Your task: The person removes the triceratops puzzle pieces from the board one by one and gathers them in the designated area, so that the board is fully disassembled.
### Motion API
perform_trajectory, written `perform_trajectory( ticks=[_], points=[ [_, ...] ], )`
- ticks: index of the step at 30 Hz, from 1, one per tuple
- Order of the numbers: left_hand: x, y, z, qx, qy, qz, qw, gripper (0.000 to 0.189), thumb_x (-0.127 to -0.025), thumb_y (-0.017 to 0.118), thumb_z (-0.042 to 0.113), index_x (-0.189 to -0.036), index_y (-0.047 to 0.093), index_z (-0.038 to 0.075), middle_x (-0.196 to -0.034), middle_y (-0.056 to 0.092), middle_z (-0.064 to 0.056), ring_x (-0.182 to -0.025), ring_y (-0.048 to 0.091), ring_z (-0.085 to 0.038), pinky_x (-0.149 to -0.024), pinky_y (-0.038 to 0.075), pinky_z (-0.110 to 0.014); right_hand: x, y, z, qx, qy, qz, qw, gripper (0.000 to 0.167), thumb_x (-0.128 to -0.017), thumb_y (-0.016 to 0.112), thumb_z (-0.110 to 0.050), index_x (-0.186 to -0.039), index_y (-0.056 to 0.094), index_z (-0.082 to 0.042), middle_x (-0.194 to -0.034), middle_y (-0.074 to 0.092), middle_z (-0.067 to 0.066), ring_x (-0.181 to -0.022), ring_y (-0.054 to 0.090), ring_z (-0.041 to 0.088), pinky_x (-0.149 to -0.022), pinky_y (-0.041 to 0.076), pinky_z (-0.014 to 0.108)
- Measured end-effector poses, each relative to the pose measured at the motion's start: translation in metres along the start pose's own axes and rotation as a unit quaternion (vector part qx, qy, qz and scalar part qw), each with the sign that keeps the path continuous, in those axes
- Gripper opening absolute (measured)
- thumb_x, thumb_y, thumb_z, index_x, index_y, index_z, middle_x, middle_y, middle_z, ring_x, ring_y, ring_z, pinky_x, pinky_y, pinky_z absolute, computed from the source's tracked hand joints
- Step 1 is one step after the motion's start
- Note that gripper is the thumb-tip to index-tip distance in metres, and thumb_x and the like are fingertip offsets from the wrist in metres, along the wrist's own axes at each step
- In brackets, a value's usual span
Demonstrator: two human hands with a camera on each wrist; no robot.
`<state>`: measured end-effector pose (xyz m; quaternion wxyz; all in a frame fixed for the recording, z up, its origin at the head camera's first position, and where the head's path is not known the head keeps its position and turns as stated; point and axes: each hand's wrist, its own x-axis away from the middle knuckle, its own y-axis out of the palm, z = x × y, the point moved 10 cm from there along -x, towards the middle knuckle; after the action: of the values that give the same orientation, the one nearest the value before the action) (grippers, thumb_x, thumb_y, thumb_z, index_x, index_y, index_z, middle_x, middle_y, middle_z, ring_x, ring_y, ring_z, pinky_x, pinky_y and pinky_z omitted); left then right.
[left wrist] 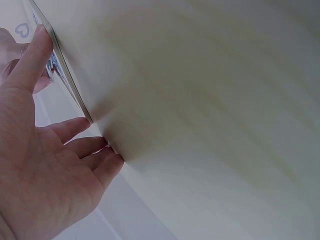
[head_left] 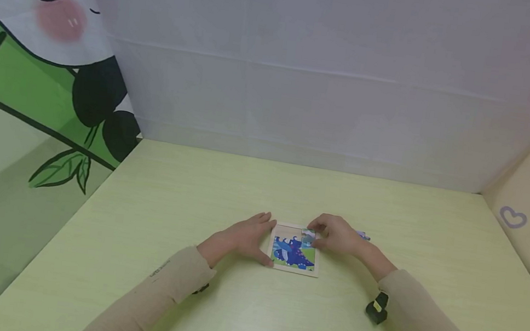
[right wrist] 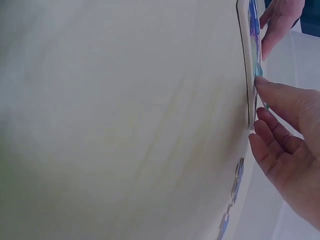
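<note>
A small square jigsaw puzzle tray [head_left: 293,271] with a pale wooden rim lies on the table, holding a blue dinosaur picture [head_left: 290,252]. My left hand [head_left: 251,237] spans its left side, thumb at the near corner and index fingertip at the far one, fingers fairly straight. At the tray's far right corner, my right hand [head_left: 337,235] pinches a puzzle piece [head_left: 308,232] between thumb and fingers, and the piece overlaps the tray there. The right wrist view shows the thumb close over the tray's edge, with the piece mostly hidden behind the fingertips.
Loose puzzle pieces [right wrist: 238,180] lie on the table to the right of the tray, partly behind the right wrist in the head view. The pale wooden table [head_left: 183,183] meets a grey cloth wall [head_left: 321,111] at the back. Printed cloth [head_left: 34,104] hangs at the left.
</note>
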<state>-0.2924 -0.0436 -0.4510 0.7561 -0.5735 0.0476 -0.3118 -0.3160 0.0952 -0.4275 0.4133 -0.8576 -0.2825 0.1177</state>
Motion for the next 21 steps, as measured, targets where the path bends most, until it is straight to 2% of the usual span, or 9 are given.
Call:
perform_trajectory(
  ticks=[6, 21],
  points=[
    [-0.0007, 0.0008, -0.0008, -0.001, -0.002, -0.002, 1.0, 0.103, -0.066, 0.073, 0.055, -0.143, 0.026, 0.006, -0.15, 0.013, -0.013, -0.138, 0.01, -0.026, -0.11, 0.018, -0.04, -0.0016, 0.0004, 0.0089, 0.023, 0.018, -0.004, 0.9996, 0.031, -0.077, 0.071, -0.012, -0.106, 0.064, -0.004, -0.098, 0.064, 0.003, -0.092, 0.057, 0.018, -0.08, 0.05, 0.034],
    [-0.0011, 0.0016, -0.0013, 0.001, -0.001, 0.0, 1.0, 0.102, -0.066, 0.073, 0.053, -0.143, 0.026, 0.006, -0.15, 0.014, -0.013, -0.138, 0.01, -0.026, -0.111, 0.017, -0.04, 0.0011, -0.0036, 0.0051, 0.039, 0.007, 0.01, 0.9992, 0.028, -0.078, 0.071, -0.014, -0.104, 0.066, -0.003, -0.094, 0.063, 0.001, -0.085, 0.055, 0.014, -0.073, 0.05, 0.028]
  ],
)
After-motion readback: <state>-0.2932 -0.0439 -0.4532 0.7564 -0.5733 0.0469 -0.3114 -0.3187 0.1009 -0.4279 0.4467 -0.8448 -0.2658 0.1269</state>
